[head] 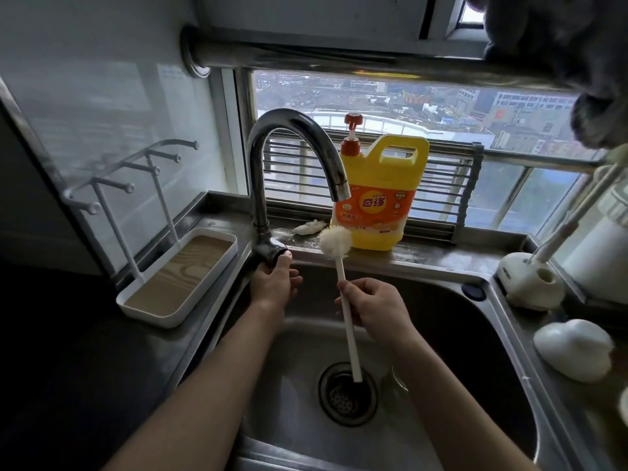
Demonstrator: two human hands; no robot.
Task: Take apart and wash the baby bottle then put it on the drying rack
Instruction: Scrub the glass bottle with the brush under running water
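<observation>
The left hand (275,280) is curled round the knob at the foot of the faucet (261,185), fingers gripping it. The right hand (373,307) is closed on the thin white handle of a bottle brush (351,341), to the right of the faucet's foot. The brush is held nearly upright, its round bristle head up just below the spout and its lower end hanging over the drain strainer (347,392). Both forearms reach in over the steel sink (458,334) in front of the faucet. Left of the faucet, on the table (163,362), stands the drying rack (207,285), a white tray with pegged arms rising from it. Behind the faucet, on the ledge under the window, stands a yellow detergent jug (377,198) with a red pump. Well right of the faucet sit a white brush stand (530,280) and a rounded white piece (574,348); I cannot tell for sure which pale shape there is the baby bottle
</observation>
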